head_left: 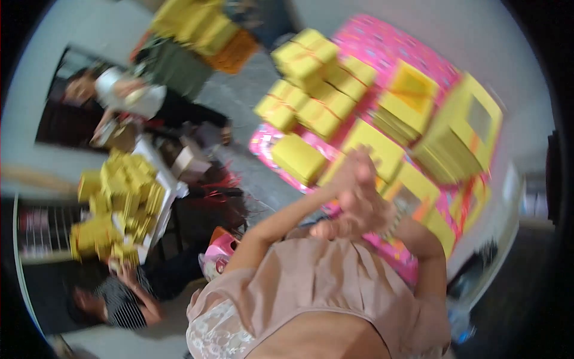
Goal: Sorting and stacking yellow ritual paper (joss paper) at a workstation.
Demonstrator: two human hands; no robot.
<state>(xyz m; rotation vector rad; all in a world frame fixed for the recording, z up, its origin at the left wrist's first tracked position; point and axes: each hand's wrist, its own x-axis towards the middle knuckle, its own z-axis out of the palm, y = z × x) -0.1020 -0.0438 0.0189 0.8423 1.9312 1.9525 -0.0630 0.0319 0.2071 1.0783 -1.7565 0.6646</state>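
The picture is tilted and motion-blurred. My left hand and my right hand meet close together above the near edge of a table with a pink patterned cover. Whether they hold anything is lost in the blur. Just beyond them lie flat yellow box pieces and a closed yellow box. My pale pink top fills the lower middle.
Tied yellow boxes are stacked on the table's far side, and tall stacks of yellow windowed lids stand at the right. At the left, two other people sit beside a heap of yellow boxes. A pink stool stands on the grey floor.
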